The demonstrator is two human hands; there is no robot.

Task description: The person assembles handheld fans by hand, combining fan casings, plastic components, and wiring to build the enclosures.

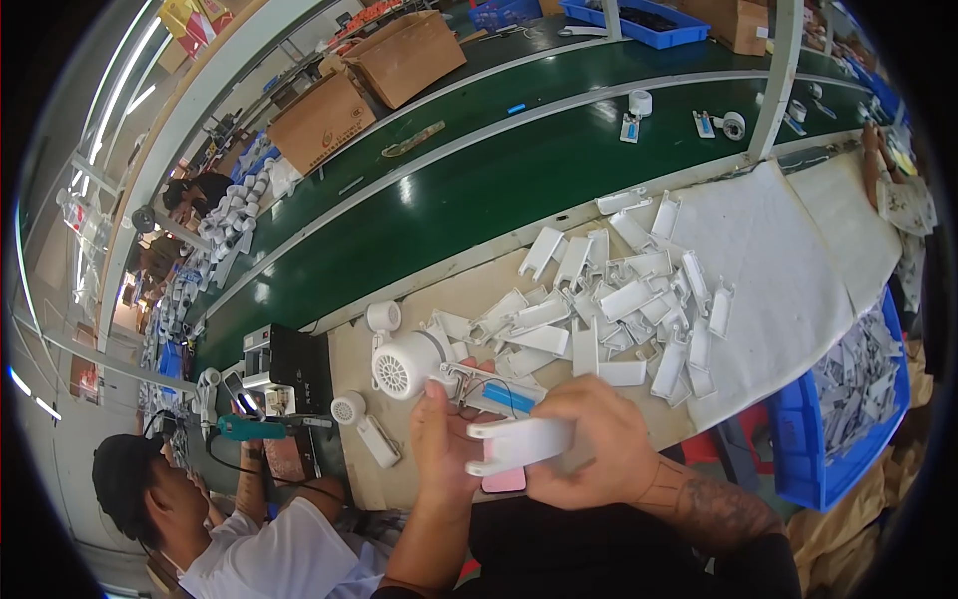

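my right hand [589, 449] grips a white handle cover [524, 444] and my left hand [444, 449] a white handheld fan [407, 365], its blue battery [507, 396] bared, at a beige bench [454, 292] heaped with loose covers [629, 299], a green conveyor belt [439, 220] beyond, a co-worker [264, 549] leftward.

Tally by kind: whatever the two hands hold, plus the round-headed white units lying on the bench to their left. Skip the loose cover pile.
Held white fan unit, left hand: 1
Held white cover, right hand: 1
Round-headed white units, one nearer, one farther: 2
Total: 4
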